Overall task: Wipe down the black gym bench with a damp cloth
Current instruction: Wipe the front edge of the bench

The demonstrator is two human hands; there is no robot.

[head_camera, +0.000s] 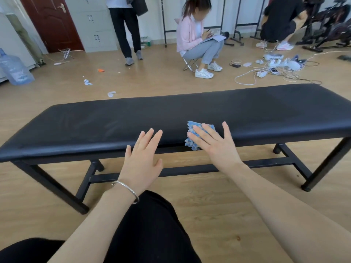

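Note:
The black padded gym bench (pixel 133 118) runs across the view on a black metal frame. A blue and white cloth (pixel 191 126) lies on the bench's near edge, right of centre, and hangs a little over the side. My right hand (pixel 214 147) rests flat on the cloth with fingers spread, pressing it to the padding. My left hand (pixel 142 158) hovers at the near edge to the left of the cloth, fingers apart and holding nothing. A silver bangle is on my left wrist.
Behind the bench, a person sits on a folding stool (pixel 190 63), another stands, and a third crouches by an exercise bike (pixel 330 25). Chargers and cables (pixel 273 67) sprawl on the wood floor. A water jug (pixel 15 69) stands far left. My knees are below.

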